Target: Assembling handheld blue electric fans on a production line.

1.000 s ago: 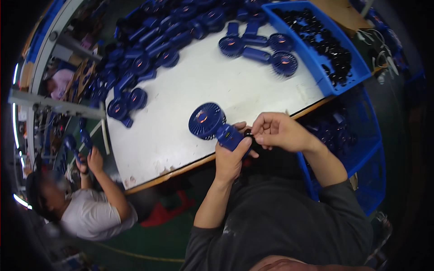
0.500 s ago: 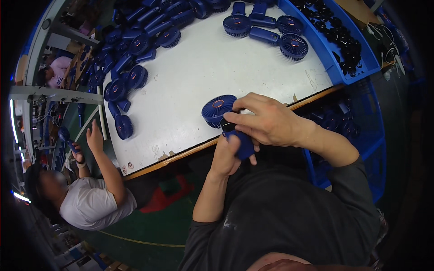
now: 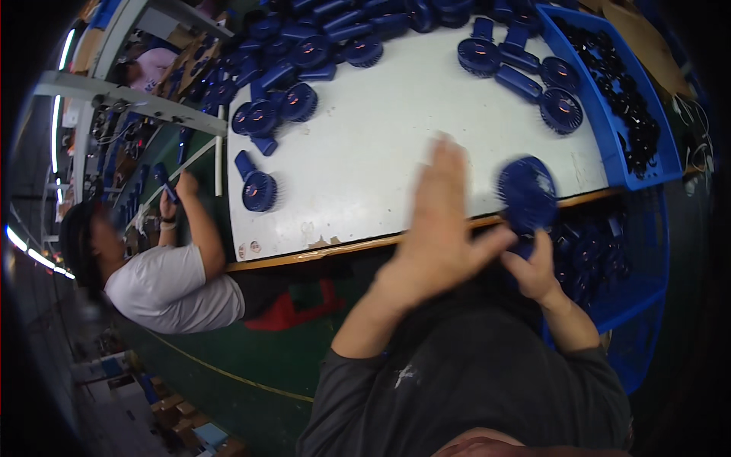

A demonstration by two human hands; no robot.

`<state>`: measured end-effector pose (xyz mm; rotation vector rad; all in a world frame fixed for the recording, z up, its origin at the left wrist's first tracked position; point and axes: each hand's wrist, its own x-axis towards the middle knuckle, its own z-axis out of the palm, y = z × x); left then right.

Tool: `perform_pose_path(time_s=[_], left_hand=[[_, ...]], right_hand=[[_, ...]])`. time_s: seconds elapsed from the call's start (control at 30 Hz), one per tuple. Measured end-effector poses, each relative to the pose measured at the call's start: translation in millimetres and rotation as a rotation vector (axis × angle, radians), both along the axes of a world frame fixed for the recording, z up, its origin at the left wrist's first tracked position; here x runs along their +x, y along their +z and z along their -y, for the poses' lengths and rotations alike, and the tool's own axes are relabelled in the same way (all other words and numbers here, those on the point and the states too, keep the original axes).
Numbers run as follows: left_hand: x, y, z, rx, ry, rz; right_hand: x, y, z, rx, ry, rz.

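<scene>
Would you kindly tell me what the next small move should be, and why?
I would probably lower the blue fan with the right hand toward the blue basket: the fan is held near it in view, by the edge of the table, similar fans lie inside, and the left hand is open and appears empty.

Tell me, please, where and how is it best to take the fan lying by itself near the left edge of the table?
Probably grip its handle across the middle, coming from the right. The handle is slimmer than the round head. It points away from the person, towards a group of fans, while white tabletop shows on its right.
</scene>
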<state>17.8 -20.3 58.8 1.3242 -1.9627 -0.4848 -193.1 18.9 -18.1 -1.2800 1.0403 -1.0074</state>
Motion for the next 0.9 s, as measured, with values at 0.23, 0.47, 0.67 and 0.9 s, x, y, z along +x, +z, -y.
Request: perform_pose_path(time_s=[0.23, 0.47, 0.67, 0.9], left_hand=[[295, -43, 2, 0.132, 1.2, 0.282], [287, -68, -4, -0.028, 1.154, 0.002], [163, 4, -46, -0.265, 0.82, -0.528], [35, -6, -35, 0.211, 0.186, -0.921]], right_hand=[[-176, -112, -55, 0.003, -0.699, -0.51], [-288, -188, -68, 0.094, -0.635, -1.333], [-119, -21, -16, -0.15, -0.345, -0.585], [2, 51, 48, -0.423, 0.315, -0.351]])
